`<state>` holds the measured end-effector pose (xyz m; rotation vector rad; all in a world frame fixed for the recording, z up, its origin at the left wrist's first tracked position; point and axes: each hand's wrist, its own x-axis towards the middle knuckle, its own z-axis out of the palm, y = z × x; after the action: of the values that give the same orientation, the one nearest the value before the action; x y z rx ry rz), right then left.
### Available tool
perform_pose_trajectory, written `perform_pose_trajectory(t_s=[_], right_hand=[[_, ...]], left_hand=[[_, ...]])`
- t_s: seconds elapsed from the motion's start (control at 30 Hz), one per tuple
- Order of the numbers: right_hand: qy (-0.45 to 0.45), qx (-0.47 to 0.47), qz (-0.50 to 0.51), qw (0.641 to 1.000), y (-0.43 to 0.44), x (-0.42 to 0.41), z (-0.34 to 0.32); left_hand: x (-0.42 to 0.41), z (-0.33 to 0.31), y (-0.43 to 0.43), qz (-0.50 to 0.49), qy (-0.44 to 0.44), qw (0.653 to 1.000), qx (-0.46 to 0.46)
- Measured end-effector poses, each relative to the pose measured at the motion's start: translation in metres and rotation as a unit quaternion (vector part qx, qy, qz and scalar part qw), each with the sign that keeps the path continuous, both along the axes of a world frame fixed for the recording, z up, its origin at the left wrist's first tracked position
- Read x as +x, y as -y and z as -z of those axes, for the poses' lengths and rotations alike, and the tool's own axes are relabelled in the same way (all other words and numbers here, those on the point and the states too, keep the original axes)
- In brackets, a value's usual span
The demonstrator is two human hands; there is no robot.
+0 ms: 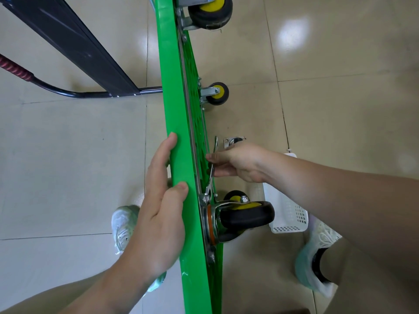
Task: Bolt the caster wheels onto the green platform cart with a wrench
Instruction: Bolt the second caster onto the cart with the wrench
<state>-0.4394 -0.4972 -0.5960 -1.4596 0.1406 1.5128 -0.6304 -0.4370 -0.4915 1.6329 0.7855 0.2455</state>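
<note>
The green platform cart (174, 105) stands on its edge, running from top to bottom of the view. My left hand (162, 200) holds its upper edge, fingers over the far face and thumb on the rim. My right hand (238, 162) grips a silver wrench (212, 171) whose lower end sits on a bolt at the mounting plate of the near caster wheel (246, 215). Two more casters, a middle one (216, 93) and a far one (210, 12), are fixed to the underside. A loose caster (234, 141) lies on the floor behind my right hand.
A white plastic basket (286, 214) sits on the tiled floor under my right forearm. The cart's black handle (74, 94) with a red grip and a dark panel (74, 44) lie at upper left. My feet in pale shoes stand on both sides of the cart.
</note>
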Motion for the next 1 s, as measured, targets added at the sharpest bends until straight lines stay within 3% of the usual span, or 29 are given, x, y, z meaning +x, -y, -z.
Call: perform_pose_trajectory(t_s=[0.13,0.27,0.4,0.6,0.8,1.0], right_hand=[[0.005,-0.011,0.004,1.000,0.000,0.000,-0.002],[0.166,0.082,0.025,0.983,-0.004,0.019,-0.039],[0.260,0.178,0.010,0.949,0.005,0.015,-0.086],[0.294,0.247,-0.033,0.923,0.031,-0.017,-0.105],[0.338,0.244,-0.071,0.906,0.040,-0.033,-0.098],[0.319,0.211,-0.064,0.922,0.033,-0.031,-0.082]], left_hand=[[-0.001,0.002,-0.001,0.004,0.001,1.000,-0.007],[0.000,0.003,-0.001,-0.004,0.006,1.000,0.001],[0.001,0.001,0.001,0.000,-0.008,1.000,0.001],[0.001,0.001,0.001,-0.014,0.005,1.000,0.003],[0.002,-0.002,0.005,-0.008,0.009,1.000,0.012],[0.001,-0.001,0.003,-0.013,-0.009,1.000,0.013]])
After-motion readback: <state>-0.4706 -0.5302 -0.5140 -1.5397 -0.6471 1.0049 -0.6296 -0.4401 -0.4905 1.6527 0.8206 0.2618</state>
